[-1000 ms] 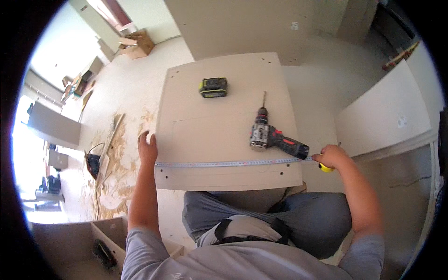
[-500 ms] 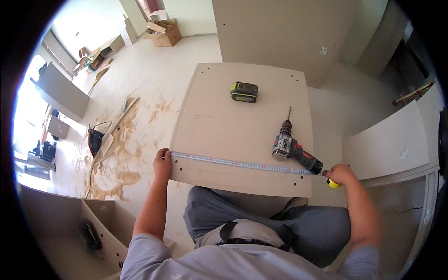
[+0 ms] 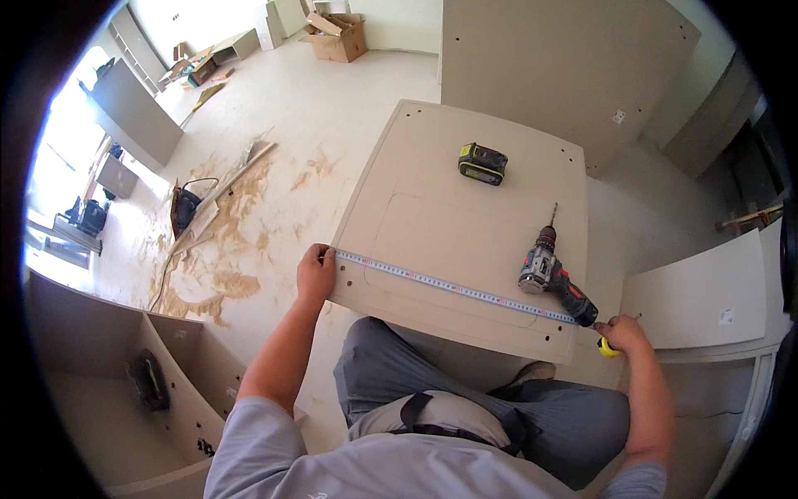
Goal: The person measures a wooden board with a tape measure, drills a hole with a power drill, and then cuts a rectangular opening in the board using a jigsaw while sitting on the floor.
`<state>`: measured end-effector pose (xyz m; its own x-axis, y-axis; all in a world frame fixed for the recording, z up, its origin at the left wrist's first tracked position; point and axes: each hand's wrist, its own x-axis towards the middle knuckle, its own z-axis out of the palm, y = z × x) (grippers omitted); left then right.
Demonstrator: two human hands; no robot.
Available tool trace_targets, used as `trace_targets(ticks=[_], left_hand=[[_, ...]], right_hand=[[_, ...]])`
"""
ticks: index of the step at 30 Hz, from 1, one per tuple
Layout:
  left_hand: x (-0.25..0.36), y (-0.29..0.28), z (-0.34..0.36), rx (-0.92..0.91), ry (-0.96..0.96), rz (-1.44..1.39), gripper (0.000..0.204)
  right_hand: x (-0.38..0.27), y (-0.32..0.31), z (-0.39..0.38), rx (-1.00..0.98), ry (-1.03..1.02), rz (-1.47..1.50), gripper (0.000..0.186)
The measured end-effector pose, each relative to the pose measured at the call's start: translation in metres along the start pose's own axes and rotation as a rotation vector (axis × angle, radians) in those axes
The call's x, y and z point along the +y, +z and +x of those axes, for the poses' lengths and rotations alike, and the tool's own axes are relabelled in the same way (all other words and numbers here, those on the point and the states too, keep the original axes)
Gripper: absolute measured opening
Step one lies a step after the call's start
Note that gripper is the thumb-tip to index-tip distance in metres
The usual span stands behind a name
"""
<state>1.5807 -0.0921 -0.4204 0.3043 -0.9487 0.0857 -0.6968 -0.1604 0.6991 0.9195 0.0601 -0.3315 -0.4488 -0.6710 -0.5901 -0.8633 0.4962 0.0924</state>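
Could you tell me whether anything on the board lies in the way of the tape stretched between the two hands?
Nothing visible does. The tape measure runs flat across the board from the left hand to the right hand. The drill lies just beyond it, its handle end close by.

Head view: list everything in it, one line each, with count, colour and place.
Flat beige wooden panel: one, beige, lying on the floor before the knees.
Metal measuring tape blade: one, pale with marks, stretched across the panel's near part.
Yellow tape measure case: one, yellow, at the panel's right near corner.
Cordless drill: one, grey, black and red, lying on the panel's right side.
Battery pack: one, black and yellow-green, on the panel's far part.
Sawdust: scattered patches, tan, floor at left.
Cardboard box: one, brown, far floor.
Left hand: fingers pinning the blade's end at the panel's left edge.
Right hand: holding the case.
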Motion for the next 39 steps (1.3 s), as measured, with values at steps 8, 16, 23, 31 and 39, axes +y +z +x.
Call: trace_targets(ticks=[8,16,23,31,39], left_hand=[[0.008,0.0,0.001,-0.023,-0.048,0.004,0.026],[-0.003,0.004,0.004,-0.009,-0.027,-0.039,0.025],[0.009,0.0,0.001,-0.007,-0.033,0.005,0.024],[-0.005,0.003,0.004,-0.004,-0.018,-0.006,0.027],[0.001,0.002,0.003,-0.055,-0.04,-0.043,0.041]], right_hand=[[0.006,0.006,0.009,0.001,-0.026,-0.043,0.061],[0.005,0.004,0.008,-0.019,-0.023,-0.019,0.061],[0.006,0.005,0.004,0.01,-0.026,-0.02,0.063],[-0.001,0.001,-0.002,0.008,-0.034,0.009,0.064],[0.006,0.002,0.002,0.005,-0.03,-0.007,0.062]])
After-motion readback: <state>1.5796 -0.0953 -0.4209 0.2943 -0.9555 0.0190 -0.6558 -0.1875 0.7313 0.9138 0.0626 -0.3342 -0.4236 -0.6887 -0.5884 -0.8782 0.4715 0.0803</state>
